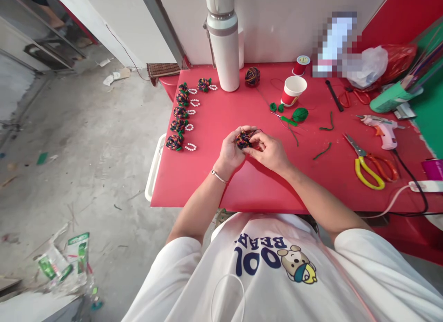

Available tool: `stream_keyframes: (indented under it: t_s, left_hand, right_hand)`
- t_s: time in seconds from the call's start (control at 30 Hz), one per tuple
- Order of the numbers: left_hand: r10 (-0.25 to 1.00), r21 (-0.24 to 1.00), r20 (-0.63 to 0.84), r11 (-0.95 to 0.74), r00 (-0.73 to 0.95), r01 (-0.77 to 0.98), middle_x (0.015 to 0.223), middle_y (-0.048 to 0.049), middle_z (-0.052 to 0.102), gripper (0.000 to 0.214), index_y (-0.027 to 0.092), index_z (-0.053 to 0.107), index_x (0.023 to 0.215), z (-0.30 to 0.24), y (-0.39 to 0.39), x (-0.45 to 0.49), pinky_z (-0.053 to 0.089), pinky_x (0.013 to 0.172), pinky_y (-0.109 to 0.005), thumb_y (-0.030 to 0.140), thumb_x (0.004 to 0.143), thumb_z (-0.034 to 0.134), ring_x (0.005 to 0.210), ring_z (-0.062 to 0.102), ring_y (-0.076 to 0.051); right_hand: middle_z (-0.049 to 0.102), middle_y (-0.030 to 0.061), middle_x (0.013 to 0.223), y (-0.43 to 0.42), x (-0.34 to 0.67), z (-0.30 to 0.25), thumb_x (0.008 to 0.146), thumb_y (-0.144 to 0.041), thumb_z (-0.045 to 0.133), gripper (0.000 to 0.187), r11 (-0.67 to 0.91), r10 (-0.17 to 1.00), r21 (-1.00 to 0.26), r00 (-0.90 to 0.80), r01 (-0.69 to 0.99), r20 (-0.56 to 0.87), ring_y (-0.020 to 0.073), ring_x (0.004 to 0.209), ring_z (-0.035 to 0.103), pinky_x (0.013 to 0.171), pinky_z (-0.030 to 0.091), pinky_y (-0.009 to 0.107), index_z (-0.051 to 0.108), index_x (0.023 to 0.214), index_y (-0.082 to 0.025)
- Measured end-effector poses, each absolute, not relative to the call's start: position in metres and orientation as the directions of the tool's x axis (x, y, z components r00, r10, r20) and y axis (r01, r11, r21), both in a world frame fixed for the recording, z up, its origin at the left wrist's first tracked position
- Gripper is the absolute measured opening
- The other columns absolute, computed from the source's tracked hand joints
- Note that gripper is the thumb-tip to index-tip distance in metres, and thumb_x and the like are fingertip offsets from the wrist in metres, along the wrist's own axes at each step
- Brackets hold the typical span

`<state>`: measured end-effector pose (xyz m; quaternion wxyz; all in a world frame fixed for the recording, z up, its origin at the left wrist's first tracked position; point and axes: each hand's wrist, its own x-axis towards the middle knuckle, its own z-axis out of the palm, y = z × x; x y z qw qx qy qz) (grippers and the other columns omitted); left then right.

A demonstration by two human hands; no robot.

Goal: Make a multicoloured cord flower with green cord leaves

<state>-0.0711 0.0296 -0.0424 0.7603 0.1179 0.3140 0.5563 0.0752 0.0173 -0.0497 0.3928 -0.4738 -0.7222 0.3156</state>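
Observation:
Over the middle of the red table (204,174), both hands close around a dark multicoloured piece of crochet (243,140). My left hand (232,149) cups it from the left, fingers behind it. My right hand (270,150) pinches its right side between thumb and fingers. The piece is partly covered by the fingers, so its full shape is hidden. Beyond my right hand lie a green crochet hook (289,121), a ball of green yarn (300,114) and small green crocheted bits (273,107). A ball of multicoloured yarn (252,76) sits farther back.
Finished-looking crocheted roses (175,142) with white bead loops (190,147) line the left edge. A white bottle (224,54) and a paper cup (293,90) stand behind. To the right are scissors (367,167), a glue gun (382,128) with its cord, and green yarn scraps (322,151).

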Motion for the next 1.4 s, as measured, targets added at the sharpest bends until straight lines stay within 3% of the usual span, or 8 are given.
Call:
stream_keyframes:
  t_s: [0.2,0.53,0.67,0.87,1.0,1.13,1.3,1.4]
  left_hand:
    - [0.883,0.511,-0.378,0.449,0.278,-0.733,0.111,-0.0114,0.082,0.036,0.014,0.079,0.096,-0.043,0.025,-0.066,0.062,0.084,-0.032,0.032,0.106,0.05,0.109,0.078,-0.025]
    - [0.84,0.541,-0.404,0.539,0.362,-0.645,0.119,-0.0111,0.082,0.037,0.016,0.08,0.104,-0.054,0.023,-0.054,0.061,0.074,-0.03,0.03,0.105,0.046,0.095,0.078,-0.022]
    - [0.837,0.525,-0.441,0.534,0.324,-0.663,0.099,-0.0084,0.082,0.036,0.017,0.08,0.103,-0.056,0.027,-0.047,0.064,0.085,-0.036,0.035,0.105,0.049,0.088,0.079,-0.021]
    - [0.899,0.596,-0.38,0.418,0.218,-0.686,0.126,-0.0098,0.08,0.025,0.021,0.078,0.109,-0.049,0.028,-0.047,0.053,0.117,-0.051,0.022,0.091,0.06,0.139,0.067,-0.031]
    - [0.919,0.646,-0.349,0.377,0.183,-0.664,0.136,-0.0063,0.077,0.04,0.022,0.077,0.112,-0.051,0.029,-0.058,0.048,0.123,-0.053,0.006,0.079,0.059,0.144,0.063,-0.029]
    - [0.899,0.627,-0.388,0.419,0.204,-0.656,0.137,-0.0087,0.076,0.041,0.02,0.076,0.11,-0.051,0.03,-0.063,0.05,0.121,-0.054,0.005,0.077,0.058,0.142,0.065,-0.031]
    - [0.86,0.591,-0.426,0.499,0.28,-0.633,0.126,-0.0113,0.08,0.04,0.018,0.076,0.107,-0.046,0.027,-0.063,0.062,0.106,-0.049,0.004,0.075,0.057,0.122,0.076,-0.03]
    - [0.844,0.578,-0.443,0.528,0.304,-0.623,0.128,-0.0122,0.079,0.04,0.018,0.076,0.11,-0.044,0.025,-0.062,0.065,0.1,-0.046,0.005,0.077,0.057,0.118,0.078,-0.03]
  right_hand:
    - [0.078,0.0068,0.096,0.023,0.099,-0.059,0.09,-0.04,0.082,0.042,0.466,0.885,-0.682,-0.3,0.564,0.357,0.0189,0.074,0.064,0.075,0.053,0.033,0.073,0.127,-0.022]
    - [0.08,0.0132,0.109,0.026,0.126,-0.083,0.107,-0.041,0.06,0.04,0.617,0.782,-0.401,-0.469,0.677,0.411,0.0274,0.1,0.075,0.09,0.059,0.038,0.073,0.139,-0.021]
    - [0.076,0.011,0.099,0.029,0.131,-0.079,0.104,-0.049,0.061,0.047,0.591,0.804,-0.477,-0.424,0.651,0.416,0.0253,0.088,0.072,0.083,0.058,0.037,0.072,0.141,-0.021]
    - [0.075,0.0132,0.108,0.033,0.147,-0.063,0.11,-0.044,0.043,0.049,0.485,0.869,-0.739,-0.163,0.468,0.467,0.0267,0.099,0.071,0.094,0.059,0.045,0.066,0.146,-0.02]
    - [0.073,0.0042,0.087,0.055,0.167,-0.07,0.103,-0.052,0.061,0.039,0.231,0.966,-0.969,0.095,0.089,0.239,0.0187,0.076,0.07,0.072,0.061,0.034,0.075,0.126,-0.025]
    - [0.073,-0.0001,0.088,0.085,0.198,-0.08,0.096,-0.051,0.073,0.027,0.114,0.971,-0.958,0.234,-0.262,0.051,0.0156,0.085,0.075,0.068,0.061,0.026,0.074,0.11,-0.028]
    - [0.073,0.0043,0.102,0.099,0.213,-0.084,0.102,-0.059,0.06,0.034,0.257,0.893,-0.958,0.41,-0.129,0.184,0.0209,0.109,0.077,0.078,0.063,0.033,0.071,0.112,-0.029]
    - [0.07,0.0038,0.092,0.085,0.194,-0.079,0.1,-0.066,0.057,0.041,0.214,0.919,-0.975,0.348,-0.053,0.183,0.0184,0.093,0.075,0.071,0.059,0.03,0.07,0.105,-0.027]
